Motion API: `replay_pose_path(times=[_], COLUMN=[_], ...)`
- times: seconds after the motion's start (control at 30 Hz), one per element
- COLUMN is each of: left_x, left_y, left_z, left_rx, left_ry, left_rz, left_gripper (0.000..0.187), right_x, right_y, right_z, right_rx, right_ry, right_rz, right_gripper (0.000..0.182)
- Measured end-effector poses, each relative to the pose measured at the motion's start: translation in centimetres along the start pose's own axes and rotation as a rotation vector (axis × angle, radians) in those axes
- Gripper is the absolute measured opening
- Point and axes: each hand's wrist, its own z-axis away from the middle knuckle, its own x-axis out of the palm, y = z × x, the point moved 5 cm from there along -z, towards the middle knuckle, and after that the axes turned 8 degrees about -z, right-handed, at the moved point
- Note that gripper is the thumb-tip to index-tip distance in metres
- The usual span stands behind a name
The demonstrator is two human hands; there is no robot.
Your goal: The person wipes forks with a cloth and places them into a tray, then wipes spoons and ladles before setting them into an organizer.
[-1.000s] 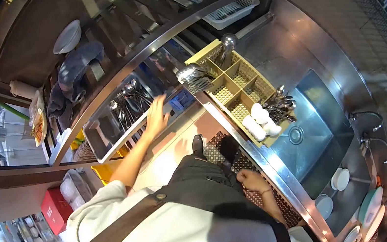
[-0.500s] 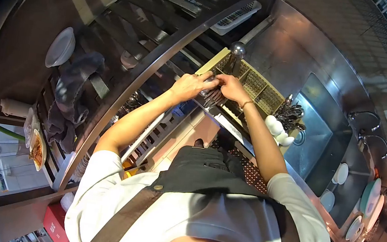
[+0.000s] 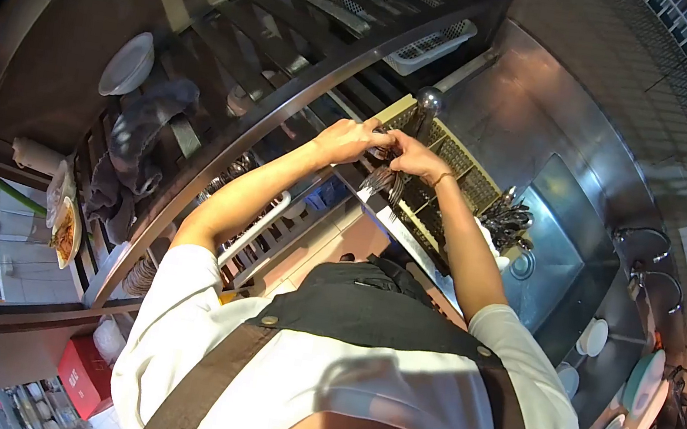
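A bunch of forks (image 3: 380, 182) hangs between my two hands, tines pointing down toward me. My left hand (image 3: 348, 142) is closed around the bunch from the left. From the other side my right hand (image 3: 418, 158) grips it, with its fingertips meeting those of the left; the fork handles are mostly hidden. Just behind and to the right is a yellow cutlery rack (image 3: 467, 158) divided into compartments. A shiny rounded metal utensil (image 3: 430, 100) stands up at its far end. More dark, shiny cutlery (image 3: 508, 220) sticks out at its near right end, beside white rounded pieces partly behind my right forearm.
A steel sink (image 3: 551, 252) with taps (image 3: 662, 259) lies to the right, with stacked plates (image 3: 645, 380) beyond it. On the left runs a slatted metal shelf (image 3: 290, 93) holding a grey cloth (image 3: 138, 142), a white bowl (image 3: 128, 66) and a plate of food (image 3: 67, 233).
The forks' tines now show below my hands, where before they were bunched among my fingers. My hands stay together at the rack's left end. The whole view has shifted slightly.
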Motion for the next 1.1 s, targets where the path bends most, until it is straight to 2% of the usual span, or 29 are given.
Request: replay_pose_path(times=[0.2,0.3,0.37,0.4,0.43,0.47,0.5,0.57,0.63,0.7,0.73,0.77,0.83,0.87,0.9,0.93,0.97,1.03,1.1], left_x=[-1.3,-2.8,-3.8,-3.8,-4.6,-5.3,-6.0,-8.1,-10.6,-12.2,-14.4,-15.6,-17.8,-18.2,-18.0,-18.2,-16.2,-16.0,-16.5], left_y=[-0.9,-0.7,-0.2,-0.3,0.0,0.5,0.9,1.3,1.5,1.4,2.0,1.8,1.2,0.8,0.2,0.2,-1.0,-1.2,-3.2], left_z=[-1.4,-1.8,-2.0,-2.2,-2.1,-2.0,-2.0,-1.7,-1.2,0.1,1.5,3.2,8.9,12.7,16.7,20.7,25.3,28.9,28.1], left_rx=[-0.111,-0.107,-0.064,-0.060,-0.031,-0.031,-0.059,-0.122,-0.232,-0.266,-0.347,-0.348,-0.524,-0.699,-0.830,-0.991,-1.172,-1.308,-1.140], left_ry=[-0.025,0.007,0.021,0.024,0.089,0.069,0.084,0.135,0.200,0.466,0.488,0.657,0.827,0.917,0.991,1.073,1.141,1.095,0.994], left_rz=[0.138,0.117,0.099,0.035,0.037,-0.012,-0.028,-0.010,0.062,0.105,0.145,0.143,0.060,0.083,-0.014,-0.048,-0.039,-0.208,-0.415], left_gripper=[0.048,0.043,0.049,0.057,0.055,0.054,0.052,0.056,0.065,0.065,0.063,0.055,0.043,0.026,0.017,0.012,0.011,0.012,0.016], right_x=[0.9,1.1,1.5,1.3,1.2,1.5,1.8,1.2,0.4,-0.5,-2.5,-3.8,-2.5,-1.6,-0.4,0.7,0.3,-0.2,1.4], right_y=[-0.8,-2.2,-1.5,0.2,0.6,-0.3,-0.9,-1.8,-2.4,-4.8,-3.6,-2.3,-8.5,-12.2,-15.5,-18.0,-17.8,-15.2,-15.1], right_z=[-0.9,-1.1,-1.3,-2.2,-3.2,-3.1,-2.8,-2.6,-2.8,-2.4,-4.0,-5.5,-0.7,2.0,4.7,6.3,5.8,4.2,4.5], right_rx=[-0.146,-0.206,-0.222,-0.296,-0.376,-0.423,-0.462,-0.564,-0.672,-0.652,-0.635,-0.594,-0.655,-0.721,-0.780,-0.910,-0.908,-0.627,-0.422], right_ry=[0.091,0.266,0.275,0.323,0.352,0.322,0.287,0.311,0.432,0.426,0.301,0.171,0.039,0.203,0.373,0.472,0.478,0.297,0.296], right_rz=[-0.061,0.286,0.263,0.146,0.030,-0.050,-0.135,-0.111,-0.279,-0.282,-0.622,-0.958,-0.858,-0.635,-0.407,-0.287,-0.291,-0.644,-0.858], right_gripper=[0.059,0.055,0.049,0.045,0.040,0.038,0.036,0.037,0.041,0.046,0.045,0.045,0.041,0.028,0.018,0.017,0.017,0.018,0.020])
